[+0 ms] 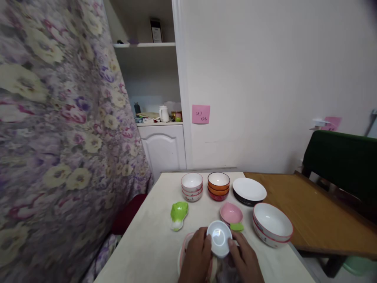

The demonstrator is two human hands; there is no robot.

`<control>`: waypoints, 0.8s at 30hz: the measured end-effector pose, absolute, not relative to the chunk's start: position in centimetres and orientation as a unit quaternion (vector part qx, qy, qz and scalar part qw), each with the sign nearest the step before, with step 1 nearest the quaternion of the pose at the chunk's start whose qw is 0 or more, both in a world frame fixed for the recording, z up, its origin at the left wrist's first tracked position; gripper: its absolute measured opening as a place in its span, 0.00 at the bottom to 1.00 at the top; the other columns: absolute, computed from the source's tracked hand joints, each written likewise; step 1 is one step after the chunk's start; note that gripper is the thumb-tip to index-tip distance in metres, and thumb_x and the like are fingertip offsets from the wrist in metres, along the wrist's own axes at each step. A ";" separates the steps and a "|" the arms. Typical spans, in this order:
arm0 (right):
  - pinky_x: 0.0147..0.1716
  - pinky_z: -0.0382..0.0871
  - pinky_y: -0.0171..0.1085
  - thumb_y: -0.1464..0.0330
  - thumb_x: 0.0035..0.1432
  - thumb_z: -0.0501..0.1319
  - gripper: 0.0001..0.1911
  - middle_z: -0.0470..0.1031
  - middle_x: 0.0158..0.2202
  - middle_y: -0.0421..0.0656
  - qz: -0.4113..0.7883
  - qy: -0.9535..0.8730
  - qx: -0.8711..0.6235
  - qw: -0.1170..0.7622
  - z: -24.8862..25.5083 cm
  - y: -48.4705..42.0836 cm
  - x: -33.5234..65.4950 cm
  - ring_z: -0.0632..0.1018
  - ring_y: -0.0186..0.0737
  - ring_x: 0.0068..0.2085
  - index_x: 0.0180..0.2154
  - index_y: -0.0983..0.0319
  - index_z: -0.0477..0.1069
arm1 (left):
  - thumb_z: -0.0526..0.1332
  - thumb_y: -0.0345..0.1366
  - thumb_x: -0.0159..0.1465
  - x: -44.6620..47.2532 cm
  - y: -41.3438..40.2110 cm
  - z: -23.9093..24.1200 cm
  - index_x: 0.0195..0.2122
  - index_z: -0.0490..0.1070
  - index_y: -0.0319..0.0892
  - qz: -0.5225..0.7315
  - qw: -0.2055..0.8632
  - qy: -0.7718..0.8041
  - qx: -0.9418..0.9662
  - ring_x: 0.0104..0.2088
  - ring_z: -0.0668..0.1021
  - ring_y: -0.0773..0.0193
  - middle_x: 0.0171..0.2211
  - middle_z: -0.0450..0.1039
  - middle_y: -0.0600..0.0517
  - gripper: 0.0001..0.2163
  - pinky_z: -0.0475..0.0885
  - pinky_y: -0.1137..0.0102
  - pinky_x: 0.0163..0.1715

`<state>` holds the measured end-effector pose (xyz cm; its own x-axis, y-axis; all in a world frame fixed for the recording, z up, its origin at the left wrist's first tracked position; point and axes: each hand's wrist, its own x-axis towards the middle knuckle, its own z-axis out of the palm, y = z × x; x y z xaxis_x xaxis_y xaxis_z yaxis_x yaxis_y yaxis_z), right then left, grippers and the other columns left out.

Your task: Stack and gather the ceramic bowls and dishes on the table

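Observation:
A small round white bowl (219, 239) is held between my two hands above the near part of the table. My left hand (196, 255) grips its left side with thumb and fingers. On the opposite side, my right hand (245, 257) has its thumb at the rim and its fingers behind. Beneath my hands lies a pink-rimmed dish (182, 255), mostly hidden by my left hand. Just beyond the bowl sits a pink dish (231, 213) with a green leaf-shaped handle. A green cabbage-shaped dish (179, 212) lies farther left.
On the white table (141, 243) stand stacked red-rimmed bowls (192, 184), stacked orange bowls (218, 182), white plates (249, 190) and larger bowls (272, 224). A brown wooden surface (324, 220) adjoins on the right. A floral curtain (73, 118) hangs at left.

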<state>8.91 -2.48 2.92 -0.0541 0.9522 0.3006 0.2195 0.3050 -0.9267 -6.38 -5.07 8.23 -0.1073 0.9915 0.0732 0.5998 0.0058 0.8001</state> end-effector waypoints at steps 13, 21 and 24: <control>0.34 0.72 0.38 0.56 0.62 0.51 0.18 0.77 0.32 0.44 0.286 -0.660 -0.443 0.535 -2.2 -2.6 1.9 0.78 0.42 0.32 0.40 0.60 0.74 | 0.45 0.34 0.64 -11.0 -6.5 6.9 0.46 0.67 0.39 0.262 0.206 0.737 0.588 0.48 0.77 0.57 0.44 0.78 0.43 0.15 0.67 0.67 0.47; 0.34 0.70 0.37 0.65 0.61 0.51 0.12 0.72 0.32 0.43 0.234 -0.680 -0.479 0.504 -2.1 -2.9 2.0 0.76 0.41 0.32 0.36 0.59 0.72 | 0.43 0.32 0.65 -10.5 -5.9 7.0 0.52 0.66 0.35 0.181 0.179 0.757 0.602 0.50 0.76 0.57 0.48 0.76 0.41 0.19 0.66 0.67 0.50; 0.35 0.71 0.38 0.67 0.59 0.51 0.11 0.71 0.32 0.43 0.214 -0.692 -0.498 0.477 -2.1 -2.8 2.2 0.76 0.42 0.33 0.36 0.59 0.72 | 0.41 0.32 0.66 -10.3 -5.7 7.1 0.55 0.64 0.32 0.151 0.174 0.763 0.604 0.52 0.75 0.54 0.51 0.74 0.38 0.21 0.65 0.64 0.52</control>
<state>2.20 -2.81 -2.11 -0.0506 0.8932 0.4467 0.4849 0.4130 -0.7709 -10.31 -5.73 7.09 -0.2094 0.9743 -0.0835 0.8688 0.2246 0.4412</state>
